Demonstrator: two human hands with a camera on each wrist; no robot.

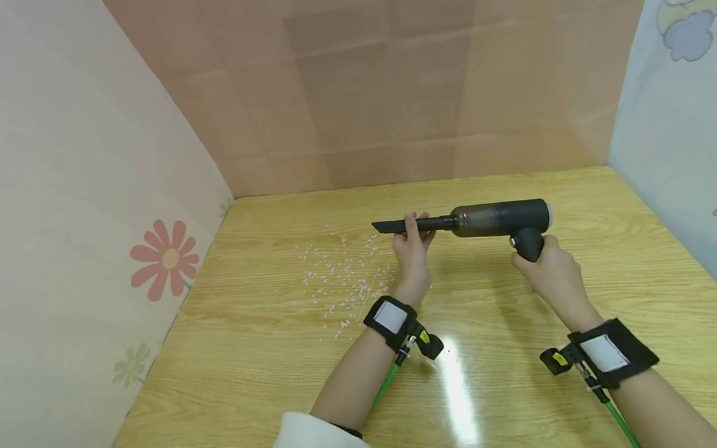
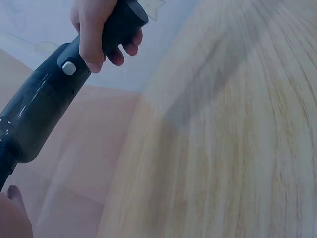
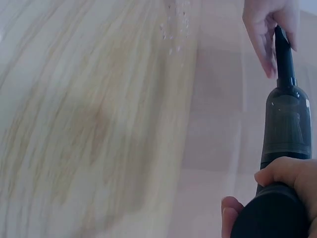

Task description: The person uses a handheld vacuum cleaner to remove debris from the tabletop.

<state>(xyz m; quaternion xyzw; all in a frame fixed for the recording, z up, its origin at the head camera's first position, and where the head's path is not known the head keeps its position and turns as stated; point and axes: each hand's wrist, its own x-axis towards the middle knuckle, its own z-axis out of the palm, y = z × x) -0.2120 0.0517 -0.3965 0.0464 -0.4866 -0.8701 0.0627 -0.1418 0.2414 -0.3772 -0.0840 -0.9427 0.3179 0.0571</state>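
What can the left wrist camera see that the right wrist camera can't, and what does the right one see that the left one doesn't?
Only the left wrist view shows the pale button on the handheld vacuum and a star picture.
Only the right wrist view shows pale bits scattered on the table.
Both show the vacuum, the table, the right hand and some of the left hand.

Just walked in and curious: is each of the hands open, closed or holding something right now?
Left hand: holding the nozzle.
Right hand: holding the handle of the vacuum.
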